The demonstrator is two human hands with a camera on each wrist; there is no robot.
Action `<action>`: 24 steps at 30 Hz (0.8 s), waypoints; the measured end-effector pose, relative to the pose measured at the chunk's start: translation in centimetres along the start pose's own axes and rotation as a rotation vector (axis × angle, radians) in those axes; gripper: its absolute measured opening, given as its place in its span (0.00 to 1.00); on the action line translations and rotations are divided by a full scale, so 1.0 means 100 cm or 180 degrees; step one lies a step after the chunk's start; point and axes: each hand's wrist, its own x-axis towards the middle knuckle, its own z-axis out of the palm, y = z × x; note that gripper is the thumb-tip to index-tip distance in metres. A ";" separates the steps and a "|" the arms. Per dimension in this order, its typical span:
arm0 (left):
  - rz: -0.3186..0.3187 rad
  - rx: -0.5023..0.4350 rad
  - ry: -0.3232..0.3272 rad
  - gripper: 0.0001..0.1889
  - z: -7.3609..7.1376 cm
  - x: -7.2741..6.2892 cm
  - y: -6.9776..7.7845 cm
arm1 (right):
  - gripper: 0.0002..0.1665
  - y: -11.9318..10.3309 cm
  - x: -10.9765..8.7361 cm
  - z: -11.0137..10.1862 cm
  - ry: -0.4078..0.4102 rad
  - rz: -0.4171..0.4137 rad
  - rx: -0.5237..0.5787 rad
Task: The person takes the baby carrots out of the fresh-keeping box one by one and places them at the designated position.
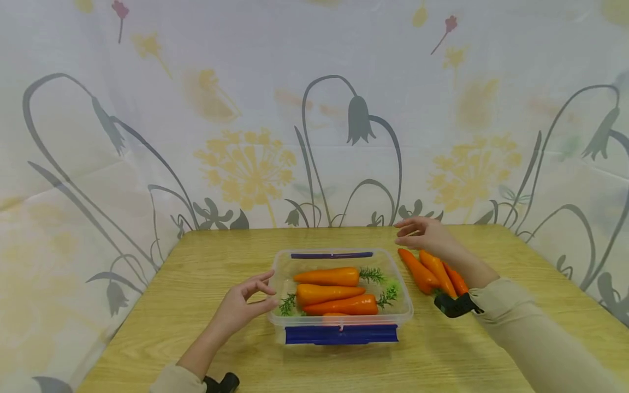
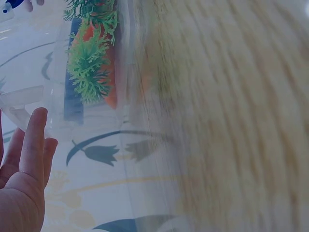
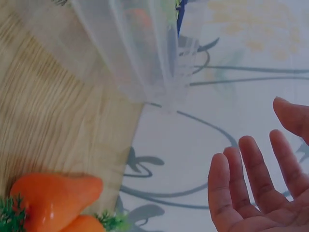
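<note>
A clear plastic food container (image 1: 339, 252) with blue latches stands on the table, holding several orange carrots (image 1: 326, 277) with green tops. By its left rim is my left hand (image 1: 241, 305), fingers loosely bent and nothing gripped; in the left wrist view its fingertips overlap the container's clear side. My right hand (image 1: 427, 239) hovers off the container's back right corner, fingers extended and empty. Below it, three more carrots (image 1: 433, 273) lie on the table, partly hidden by the right wrist. In the right wrist view, the container's wall (image 3: 135, 53) is apart from the spread fingers.
The wood-grain table (image 1: 211, 262) ends at a pale curtain (image 1: 314, 174) with printed flowers, which also closes in both sides. A blue latch (image 1: 341, 334) hangs on the container's near side, another blue strip (image 1: 331, 255) on the far side.
</note>
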 end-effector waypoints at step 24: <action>0.0016 -0.0046 0.0013 0.10 0.000 0.000 0.000 | 0.25 -0.029 0.047 0.051 -0.1865 -0.0396 -0.0385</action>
